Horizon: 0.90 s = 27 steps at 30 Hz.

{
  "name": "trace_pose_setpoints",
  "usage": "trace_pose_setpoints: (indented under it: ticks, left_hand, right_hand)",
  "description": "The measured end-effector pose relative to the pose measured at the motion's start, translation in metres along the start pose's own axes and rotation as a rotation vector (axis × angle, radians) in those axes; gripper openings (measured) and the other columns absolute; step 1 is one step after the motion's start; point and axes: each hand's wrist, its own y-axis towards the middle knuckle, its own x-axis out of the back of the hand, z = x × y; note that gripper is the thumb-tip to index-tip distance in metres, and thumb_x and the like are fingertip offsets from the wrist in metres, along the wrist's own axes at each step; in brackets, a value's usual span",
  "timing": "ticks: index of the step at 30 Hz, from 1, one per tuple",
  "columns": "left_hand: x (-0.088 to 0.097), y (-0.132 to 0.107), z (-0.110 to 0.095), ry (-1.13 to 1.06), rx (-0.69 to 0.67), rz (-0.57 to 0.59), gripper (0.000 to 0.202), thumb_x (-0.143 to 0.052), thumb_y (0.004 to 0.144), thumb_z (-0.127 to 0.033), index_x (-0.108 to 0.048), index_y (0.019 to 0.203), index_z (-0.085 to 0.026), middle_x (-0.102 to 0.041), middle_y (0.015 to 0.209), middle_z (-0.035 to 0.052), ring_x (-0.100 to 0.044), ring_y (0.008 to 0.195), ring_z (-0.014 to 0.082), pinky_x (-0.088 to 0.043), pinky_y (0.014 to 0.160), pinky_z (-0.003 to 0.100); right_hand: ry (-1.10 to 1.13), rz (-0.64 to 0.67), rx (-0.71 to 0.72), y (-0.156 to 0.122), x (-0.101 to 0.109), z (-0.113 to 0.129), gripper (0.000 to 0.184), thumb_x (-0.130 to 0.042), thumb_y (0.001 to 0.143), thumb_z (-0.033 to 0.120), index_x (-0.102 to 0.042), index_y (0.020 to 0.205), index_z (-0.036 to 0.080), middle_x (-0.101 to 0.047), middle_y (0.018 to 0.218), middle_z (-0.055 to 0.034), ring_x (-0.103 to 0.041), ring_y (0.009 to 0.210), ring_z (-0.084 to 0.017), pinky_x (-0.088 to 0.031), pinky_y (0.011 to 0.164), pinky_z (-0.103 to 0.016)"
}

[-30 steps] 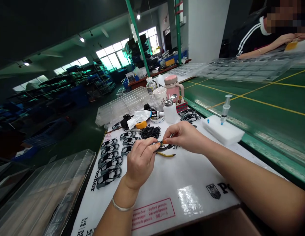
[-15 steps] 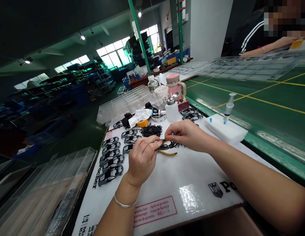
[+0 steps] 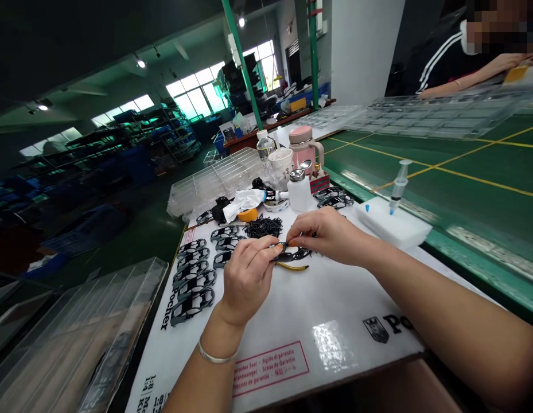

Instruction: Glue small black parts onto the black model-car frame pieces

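My left hand (image 3: pixel 249 278) is closed on a dark plastic frame part (image 3: pixel 288 253) with rounded openings, held low over the white board. My right hand (image 3: pixel 330 236) pinches at the upper edge of that same part; whatever sits between its fingertips is too small to make out. Just below the part lies a thin curved yellow tool (image 3: pixel 292 267), its other end hidden by my left hand. Behind my hands is a heap of small black pieces (image 3: pixel 264 227). Similar frame parts (image 3: pixel 193 282) stand in rows to the left.
Beyond the heap are yellow tape (image 3: pixel 248 215), a pump bottle (image 3: pixel 299 196), a paper cup (image 3: pixel 281 166) and a pink mug (image 3: pixel 301 150). A syringe (image 3: pixel 397 189) stands upright in a white foam block (image 3: pixel 399 226) at right. Clear trays (image 3: pixel 120 327) lie at left. A co-worker sits far right.
The view has shifted slightly. Both hands keep almost the same place on the frame part, with only slight movement of the right fingers.
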Motion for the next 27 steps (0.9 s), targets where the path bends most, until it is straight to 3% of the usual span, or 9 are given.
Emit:
trace_pose_setpoints:
  ticks: [5,10,12,16,18,20,24,27]
  left_hand:
    - [-0.001,0.001,-0.001,-0.001,0.000,0.004,0.035,-0.067,0.078,0.001,-0.062,0.106,-0.019,-0.069,0.110,0.0053,-0.060,0.100,0.0196,-0.054,0.087,0.035]
    - [0.000,-0.001,0.001,-0.043,0.085,0.032,0.038,-0.069,0.078,-0.003,-0.063,0.111,-0.020,-0.068,0.114,0.0053,-0.059,0.105,0.0208,-0.051,0.093,0.039]
    - [0.000,-0.001,0.004,-0.089,0.228,0.031,0.039,-0.073,0.077,-0.009,-0.064,0.113,-0.021,-0.068,0.115,0.0054,-0.059,0.107,0.0224,-0.051,0.092,0.039]
    - [-0.002,-0.002,0.011,-0.297,0.748,0.073,0.047,-0.082,0.068,-0.024,-0.069,0.113,-0.023,-0.069,0.111,0.0064,-0.063,0.098,0.0230,-0.054,0.078,0.033]
    - [-0.004,-0.002,0.014,-0.441,0.953,0.113,0.050,-0.084,0.066,-0.033,-0.071,0.112,-0.021,-0.071,0.106,0.0075,-0.065,0.091,0.0222,-0.054,0.075,0.031]
    - [-0.006,-0.002,0.014,-0.601,1.052,0.123,0.050,-0.084,0.065,-0.037,-0.072,0.109,-0.018,-0.072,0.101,0.0087,-0.065,0.089,0.0222,-0.053,0.075,0.030]
    - [-0.006,0.000,0.011,-0.818,1.132,0.088,0.042,-0.085,0.064,-0.038,-0.075,0.097,-0.014,-0.074,0.088,0.0083,-0.067,0.081,0.0194,-0.053,0.071,0.026]
    - [-0.005,0.003,0.009,-0.850,1.169,0.048,0.038,-0.085,0.061,-0.038,-0.076,0.089,-0.013,-0.073,0.079,0.0067,-0.066,0.073,0.0172,-0.053,0.065,0.024]
  right_hand:
    - [-0.055,0.012,0.053,0.000,-0.001,0.000,0.012,-0.063,0.082,0.011,-0.073,0.083,0.017,-0.072,0.080,-0.0003,-0.062,0.070,-0.011,-0.041,0.063,-0.022]
    - [0.164,0.022,-0.129,0.001,0.002,-0.003,0.013,-0.065,0.083,0.024,-0.074,0.089,0.017,-0.073,0.082,-0.0011,-0.066,0.073,-0.014,-0.047,0.065,-0.023]
    - [0.237,-0.038,-0.179,0.002,0.005,-0.006,0.022,-0.066,0.083,0.032,-0.074,0.096,0.017,-0.074,0.088,-0.0026,-0.067,0.079,-0.016,-0.050,0.069,-0.025]
    - [0.138,-0.235,-0.210,0.002,0.007,-0.010,0.024,-0.066,0.084,0.034,-0.074,0.099,0.017,-0.074,0.095,-0.0045,-0.067,0.086,-0.019,-0.051,0.070,-0.027]
    - [0.066,-0.289,-0.158,0.002,0.005,-0.008,0.021,-0.068,0.083,0.032,-0.074,0.098,0.018,-0.073,0.099,-0.0050,-0.067,0.086,-0.018,-0.051,0.067,-0.026]
    - [0.025,-0.321,-0.029,0.001,0.000,-0.006,0.015,-0.068,0.083,0.027,-0.073,0.096,0.019,-0.071,0.102,-0.0054,-0.065,0.089,-0.018,-0.052,0.069,-0.027]
    - [-0.072,-0.330,0.286,0.000,-0.008,-0.003,0.003,-0.069,0.083,0.019,-0.071,0.086,0.020,-0.067,0.105,-0.0061,-0.059,0.107,-0.021,-0.048,0.093,-0.036]
    - [-0.143,-0.281,0.394,0.001,-0.013,-0.007,0.003,-0.071,0.083,0.020,-0.071,0.086,0.021,-0.066,0.110,-0.0064,-0.053,0.118,-0.025,-0.045,0.100,-0.042]
